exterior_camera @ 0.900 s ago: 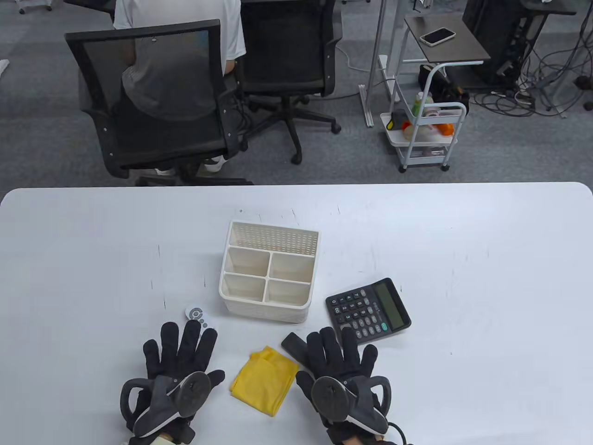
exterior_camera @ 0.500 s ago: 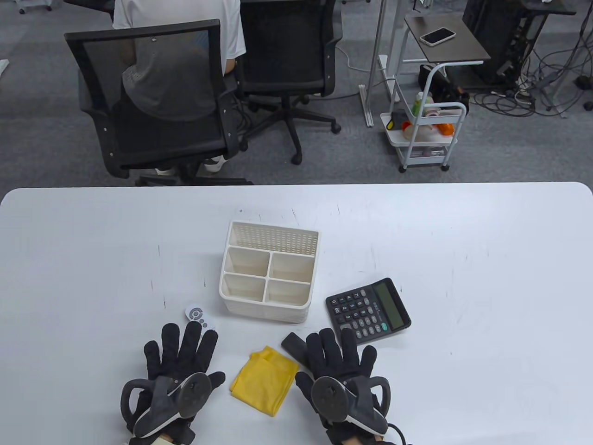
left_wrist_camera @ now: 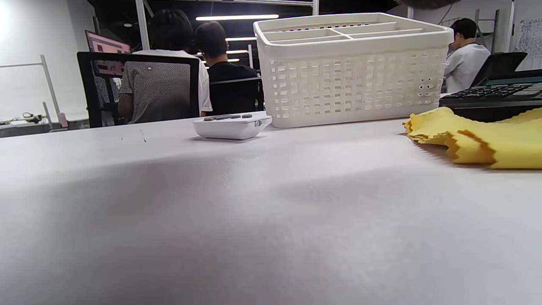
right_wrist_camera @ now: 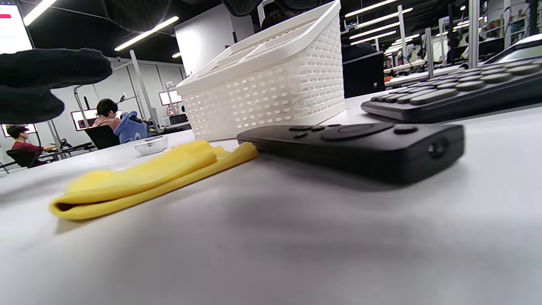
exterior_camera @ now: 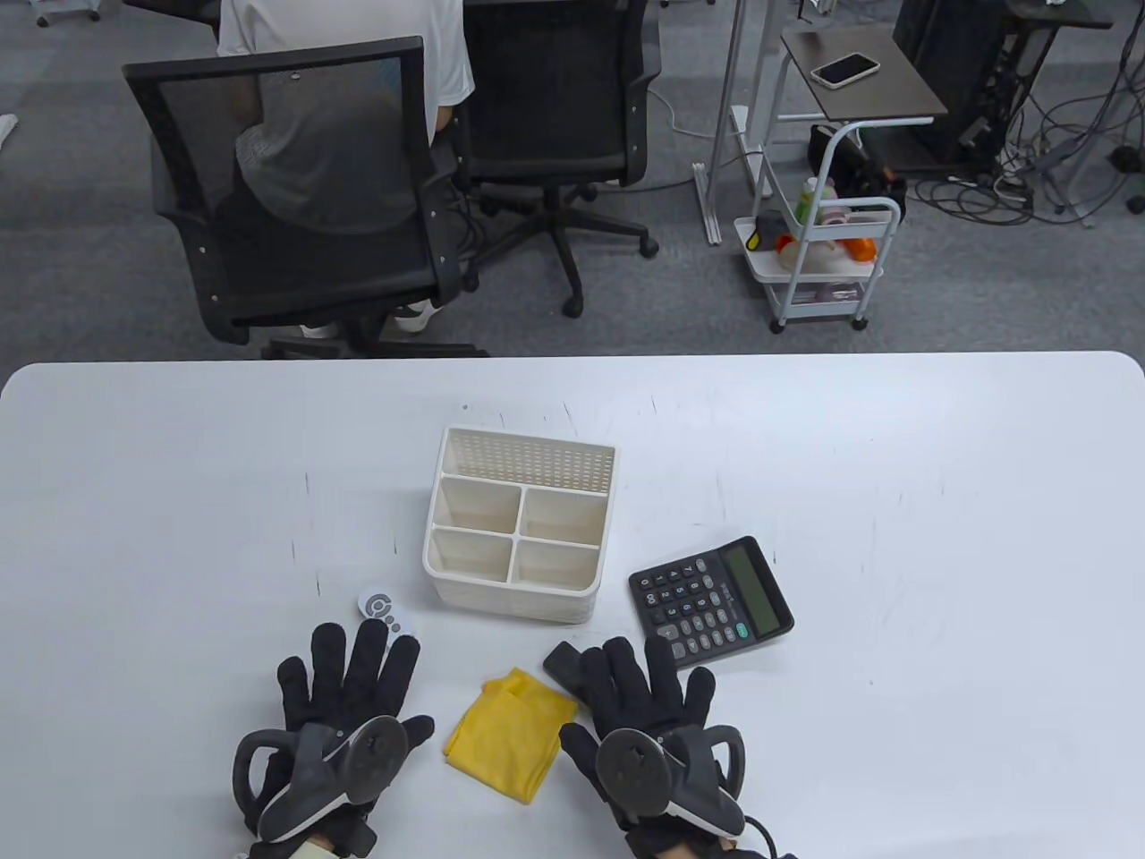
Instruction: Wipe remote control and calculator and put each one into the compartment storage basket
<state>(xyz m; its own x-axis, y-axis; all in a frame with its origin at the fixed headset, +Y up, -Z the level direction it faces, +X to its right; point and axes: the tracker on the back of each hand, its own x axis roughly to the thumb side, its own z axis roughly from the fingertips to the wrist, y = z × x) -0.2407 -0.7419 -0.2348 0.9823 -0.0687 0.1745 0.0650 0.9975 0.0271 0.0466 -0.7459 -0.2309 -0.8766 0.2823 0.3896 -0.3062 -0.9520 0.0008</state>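
Resting flat on the white worktop (exterior_camera: 894, 501), the left hand (exterior_camera: 344, 693) lies with fingers spread straight, holding nothing, its fingertips just short of a small white remote (exterior_camera: 386, 612). The right hand (exterior_camera: 646, 707) is likewise flat and wide, its fingers lying over the black remote control (exterior_camera: 562, 664), beside the folded yellow cloth (exterior_camera: 510, 734). The calculator (exterior_camera: 711, 599) lies face up right of the white compartment storage basket (exterior_camera: 519, 523), whose compartments hold nothing.

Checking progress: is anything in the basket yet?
No. All the compartments of the basket show bare in the table view.
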